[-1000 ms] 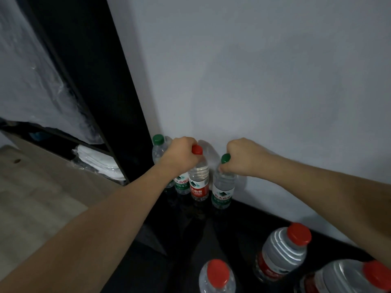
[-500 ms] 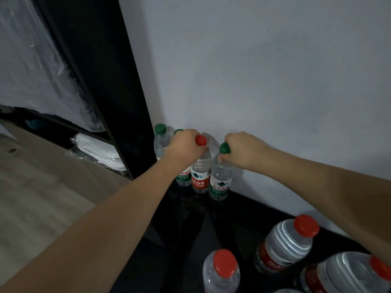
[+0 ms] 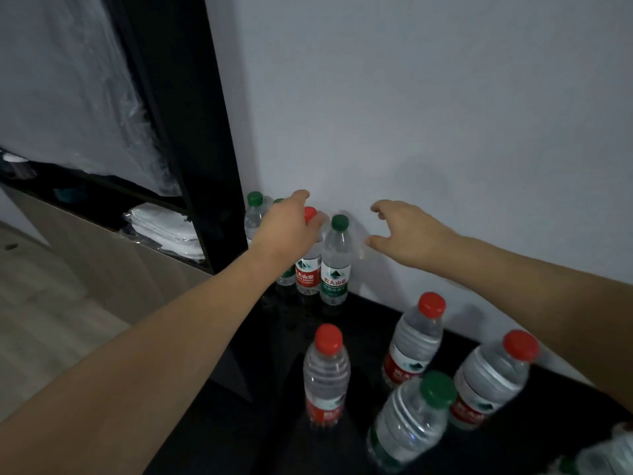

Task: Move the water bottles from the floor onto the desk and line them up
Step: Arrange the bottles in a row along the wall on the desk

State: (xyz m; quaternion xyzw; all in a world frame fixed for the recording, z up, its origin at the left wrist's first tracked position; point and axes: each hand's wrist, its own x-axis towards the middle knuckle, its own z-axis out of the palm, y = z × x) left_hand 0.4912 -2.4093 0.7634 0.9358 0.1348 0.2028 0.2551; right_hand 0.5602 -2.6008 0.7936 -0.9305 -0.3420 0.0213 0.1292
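Against the wall: left hand (image 3: 286, 228) resting against red-capped bottle (image 3: 309, 258), grip unclear; right hand (image 3: 407, 234) spread, empty, beside green-capped bottle (image 3: 335, 262).

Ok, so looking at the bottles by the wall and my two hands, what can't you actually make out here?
Head view only:
- Second green-capped bottle: mostly hidden behind the left hand.
- Red-capped bottle: neck covered by that hand, so touching or gripping is unclear.
- Corner bottle: cut off by the frame's bottom right edge.
- Nearest labels, as on the near green-capped bottle: blurred, unreadable.
- Right hand: open, holding nothing.
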